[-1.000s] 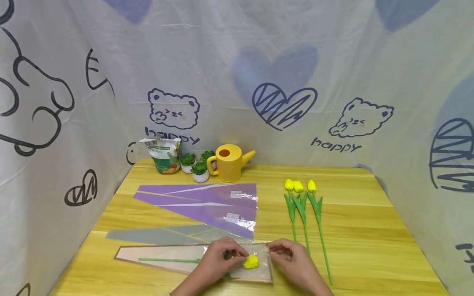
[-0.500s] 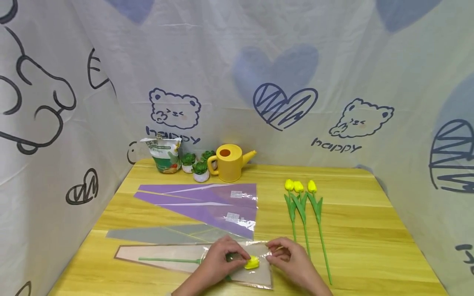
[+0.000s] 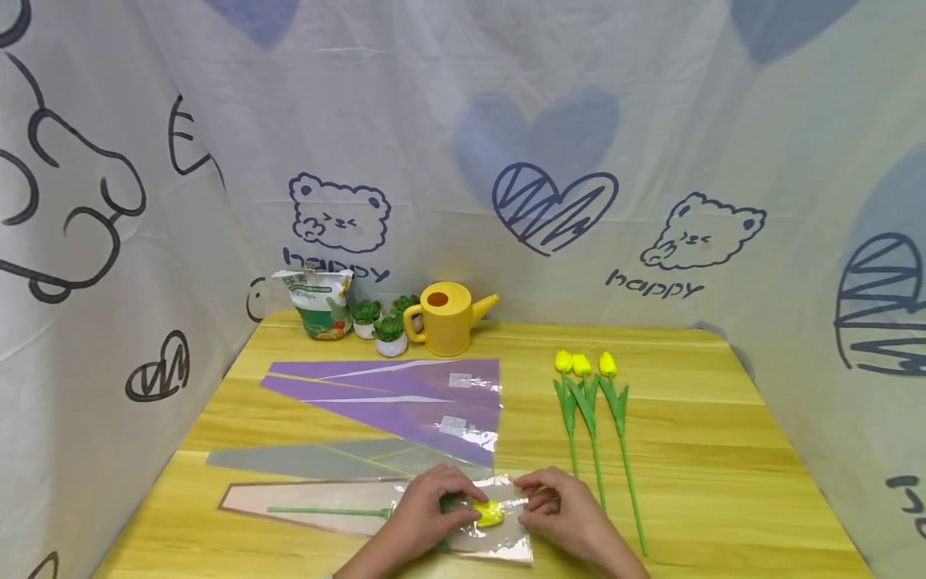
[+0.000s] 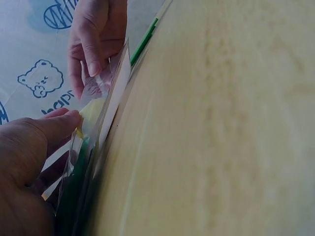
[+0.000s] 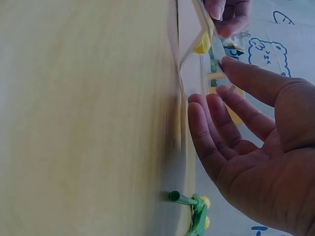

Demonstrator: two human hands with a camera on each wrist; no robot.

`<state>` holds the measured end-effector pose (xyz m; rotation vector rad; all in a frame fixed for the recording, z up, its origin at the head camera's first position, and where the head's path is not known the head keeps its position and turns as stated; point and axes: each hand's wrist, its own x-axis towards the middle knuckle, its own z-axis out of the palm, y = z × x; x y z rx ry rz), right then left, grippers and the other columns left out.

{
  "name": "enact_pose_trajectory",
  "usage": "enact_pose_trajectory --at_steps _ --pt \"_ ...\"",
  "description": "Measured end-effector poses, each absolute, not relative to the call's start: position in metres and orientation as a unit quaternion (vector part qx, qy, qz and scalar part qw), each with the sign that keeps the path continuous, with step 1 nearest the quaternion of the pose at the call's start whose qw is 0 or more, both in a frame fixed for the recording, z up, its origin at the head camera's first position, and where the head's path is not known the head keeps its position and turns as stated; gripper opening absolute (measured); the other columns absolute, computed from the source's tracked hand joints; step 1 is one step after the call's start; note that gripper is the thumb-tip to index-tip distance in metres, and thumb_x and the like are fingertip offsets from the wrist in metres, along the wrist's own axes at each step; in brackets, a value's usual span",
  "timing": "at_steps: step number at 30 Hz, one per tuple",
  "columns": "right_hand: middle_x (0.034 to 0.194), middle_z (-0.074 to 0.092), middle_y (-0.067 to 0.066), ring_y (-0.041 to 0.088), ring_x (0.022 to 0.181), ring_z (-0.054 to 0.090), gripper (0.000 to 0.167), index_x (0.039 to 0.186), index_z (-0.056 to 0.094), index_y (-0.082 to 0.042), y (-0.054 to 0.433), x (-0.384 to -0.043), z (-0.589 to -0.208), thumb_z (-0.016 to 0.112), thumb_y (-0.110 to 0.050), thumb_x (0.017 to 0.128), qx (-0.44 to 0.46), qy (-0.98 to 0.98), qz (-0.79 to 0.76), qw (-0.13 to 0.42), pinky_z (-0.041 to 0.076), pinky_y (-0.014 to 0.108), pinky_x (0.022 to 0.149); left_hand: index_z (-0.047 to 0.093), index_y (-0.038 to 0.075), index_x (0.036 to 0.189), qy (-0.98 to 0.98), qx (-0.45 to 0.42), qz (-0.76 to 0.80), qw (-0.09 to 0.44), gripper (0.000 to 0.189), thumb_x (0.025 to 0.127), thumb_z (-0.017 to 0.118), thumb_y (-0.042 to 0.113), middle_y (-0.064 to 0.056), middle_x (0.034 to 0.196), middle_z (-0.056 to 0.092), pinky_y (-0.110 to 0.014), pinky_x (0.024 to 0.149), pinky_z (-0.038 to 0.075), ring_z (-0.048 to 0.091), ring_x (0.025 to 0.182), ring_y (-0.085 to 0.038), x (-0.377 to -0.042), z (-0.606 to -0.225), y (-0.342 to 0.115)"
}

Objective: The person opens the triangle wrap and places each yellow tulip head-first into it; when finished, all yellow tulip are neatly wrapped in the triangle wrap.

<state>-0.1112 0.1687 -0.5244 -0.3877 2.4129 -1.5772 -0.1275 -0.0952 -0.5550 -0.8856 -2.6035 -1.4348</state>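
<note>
A pale pink, brown-edged clear flower sleeve (image 3: 249,496) lies at the table's front, its wide end to the right. Inside it is a yellow artificial tulip (image 3: 492,515), its green stem pointing left and its leaves mostly hidden under my left hand (image 3: 430,507). That hand pinches the tulip just below its bloom, through the film; thumb and fingers show there in the left wrist view. At the sleeve's wide end, my right hand (image 3: 567,508) pinches the clear front film between thumb and index finger. In the right wrist view, the film (image 5: 219,59) stands away from the pink backing.
Three yellow tulips (image 3: 606,364) lie to the right. Behind the pink sleeve are a grey sleeve (image 3: 289,460) and purple sleeves (image 3: 405,394). A yellow watering can (image 3: 447,330), small potted succulents (image 3: 391,334) and a green-white bag (image 3: 321,305) stand at the back.
My right hand has shifted slightly left, drawing the film's edge in toward the bloom. The film there now looks more wrinkled and shiny. My left hand has barely moved.
</note>
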Motion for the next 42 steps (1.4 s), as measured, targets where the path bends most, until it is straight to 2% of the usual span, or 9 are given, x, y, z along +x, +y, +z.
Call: enact_pose_trajectory --at_steps 9,26,33,38,42 --pt "0.110 0.070 0.011 0.022 0.094 0.069 0.040 0.122 0.070 -0.001 0.172 -0.110 -0.526 0.083 -0.005 0.085 -0.128 0.825 -0.535 0.131 0.058 0.023 0.079 0.079 0.030 0.102 -0.839 -0.278 -0.467 0.011 0.023 0.082 0.086 0.021 0.019 0.099 0.074 -0.024 0.085 0.052 0.061 0.092 -0.001 -0.126 -0.556 -0.094" --pt "0.110 0.070 0.010 0.012 0.092 0.069 0.038 0.121 0.071 -0.002 0.173 -0.107 -0.527 0.083 -0.009 0.086 -0.132 0.837 -0.516 0.125 0.058 0.023 0.081 0.079 0.032 0.103 -0.843 -0.274 -0.463 0.002 0.024 0.083 0.086 0.021 0.020 0.099 0.074 -0.023 0.085 0.051 0.061 0.092 -0.002 -0.123 -0.556 -0.091" --pt "0.109 0.069 0.008 0.020 0.094 0.069 0.038 0.120 0.071 -0.004 0.178 -0.106 -0.522 0.084 -0.011 0.085 -0.119 0.844 -0.509 0.124 0.058 0.022 0.081 0.079 0.031 0.104 -0.844 -0.275 -0.460 0.005 0.025 0.082 0.086 0.021 0.019 0.098 0.074 -0.024 0.083 0.052 0.061 0.090 -0.003 -0.121 -0.556 -0.090" --pt "0.110 0.070 0.010 0.022 0.095 0.069 0.038 0.120 0.071 -0.004 0.185 -0.108 -0.514 0.084 -0.014 0.086 -0.106 0.853 -0.500 0.104 0.057 0.021 0.081 0.079 0.030 0.104 -0.845 -0.280 -0.455 0.012 0.025 0.082 0.087 0.021 0.018 0.099 0.075 -0.025 0.081 0.052 0.062 0.088 -0.005 -0.122 -0.554 -0.092" --pt "0.114 0.071 0.010 0.016 0.095 0.069 0.039 0.123 0.070 -0.004 0.197 -0.111 -0.506 0.083 -0.014 0.088 -0.067 0.860 -0.498 0.086 0.057 0.021 0.082 0.079 0.030 0.104 -0.846 -0.285 -0.451 0.020 0.025 0.082 0.087 0.022 0.016 0.097 0.075 -0.025 0.078 0.052 0.061 0.085 -0.008 -0.124 -0.552 -0.095"
